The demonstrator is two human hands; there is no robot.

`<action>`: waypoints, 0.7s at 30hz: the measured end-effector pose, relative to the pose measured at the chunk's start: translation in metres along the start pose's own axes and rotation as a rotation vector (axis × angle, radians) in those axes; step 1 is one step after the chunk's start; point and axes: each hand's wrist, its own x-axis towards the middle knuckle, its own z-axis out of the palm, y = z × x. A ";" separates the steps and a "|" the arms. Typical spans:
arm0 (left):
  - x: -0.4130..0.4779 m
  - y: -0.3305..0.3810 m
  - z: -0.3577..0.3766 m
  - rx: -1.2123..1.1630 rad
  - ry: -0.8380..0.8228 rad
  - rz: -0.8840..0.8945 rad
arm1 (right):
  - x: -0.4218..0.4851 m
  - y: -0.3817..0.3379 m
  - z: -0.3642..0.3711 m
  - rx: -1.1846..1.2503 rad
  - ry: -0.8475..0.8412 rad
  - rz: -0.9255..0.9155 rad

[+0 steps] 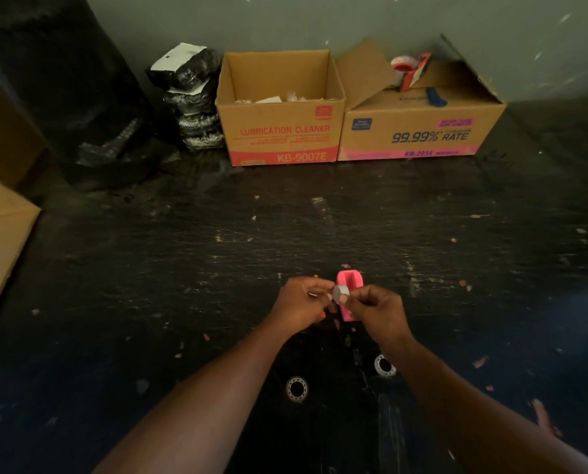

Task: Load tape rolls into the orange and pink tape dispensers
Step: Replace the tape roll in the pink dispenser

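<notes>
- A small pale tape roll (340,293) is pinched between both hands just below the centre of the frame, above the dark scuffed surface (320,227).
- The left hand (303,302) is seen with its fingers (323,289) curled and closed on the left side of the roll.
- The right hand (376,309) is seen with its fingers (354,297) pressed onto the right side of the same roll.
- A pink tape dispenser (349,285) is found directly behind the roll, partly hidden by the right hand; whether it rests on the surface or is touched by the hand cannot be told.
- Small orange-red bits (321,315) are visible at the edges of the left hand; what they belong to cannot be told.
- Two further tape rolls are laid flat on the surface nearer the lower edge: one (296,388) between the forearms, the other (384,366) just beside the right wrist.
- At the upper centre, an open cardboard box (280,131) marked "LUBRICATION CLEANER" is set against the wall.
- Just right of it, touching it, a second box (419,135) marked "99.99% RATE" is placed, with a red and white object (409,70) on top.
- Black wrapped bundles (191,97) are stacked left of the boxes.
- A plain carton (2,234) is cut off at the left edge.
</notes>
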 end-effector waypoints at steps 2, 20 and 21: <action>0.000 -0.002 0.000 -0.049 -0.001 -0.036 | 0.002 0.001 -0.001 0.012 -0.024 0.022; -0.005 -0.007 0.002 -0.206 0.004 -0.101 | 0.009 -0.002 -0.004 0.194 -0.147 0.150; -0.006 -0.007 0.003 -0.199 0.002 -0.100 | 0.008 -0.002 -0.004 0.205 -0.149 0.148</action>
